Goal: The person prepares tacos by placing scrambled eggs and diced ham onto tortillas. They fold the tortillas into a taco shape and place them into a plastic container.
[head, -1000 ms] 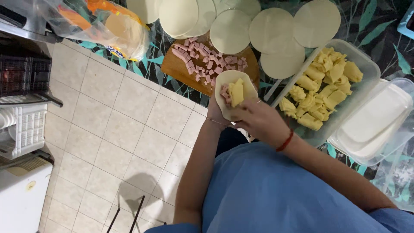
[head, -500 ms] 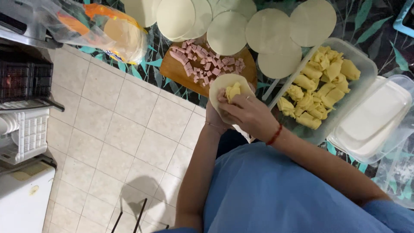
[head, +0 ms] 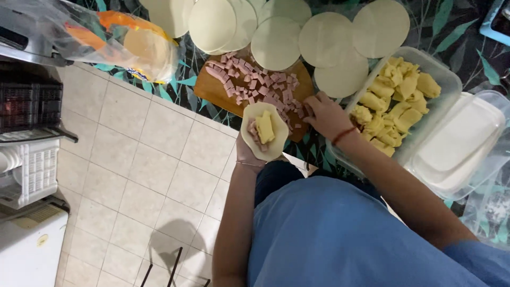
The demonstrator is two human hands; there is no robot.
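Observation:
My left hand [head: 249, 157] lies palm up under a round dough disc [head: 264, 151] that carries a yellow cheese piece [head: 265, 126] and a few pink ham cubes. My right hand [head: 325, 113] reaches onto the wooden cutting board [head: 212, 90], fingertips closed among the diced ham [head: 255, 85] at the board's right end. Whether it pinches any ham is hidden by the fingers. A red band circles the right wrist.
Several round dough discs [head: 276, 42] are spread on the leaf-patterned tablecloth [head: 457, 32]. A clear tub of cheese pieces [head: 396, 103] sits right of the board, its lid [head: 459, 143] beside it. A plastic bag of discs [head: 138, 50] lies at left. Tiled floor [head: 143, 175] below.
My right hand left the filled disc and moved right and up to the ham on the board. The cheese piece now lies uncovered on the disc in my left hand.

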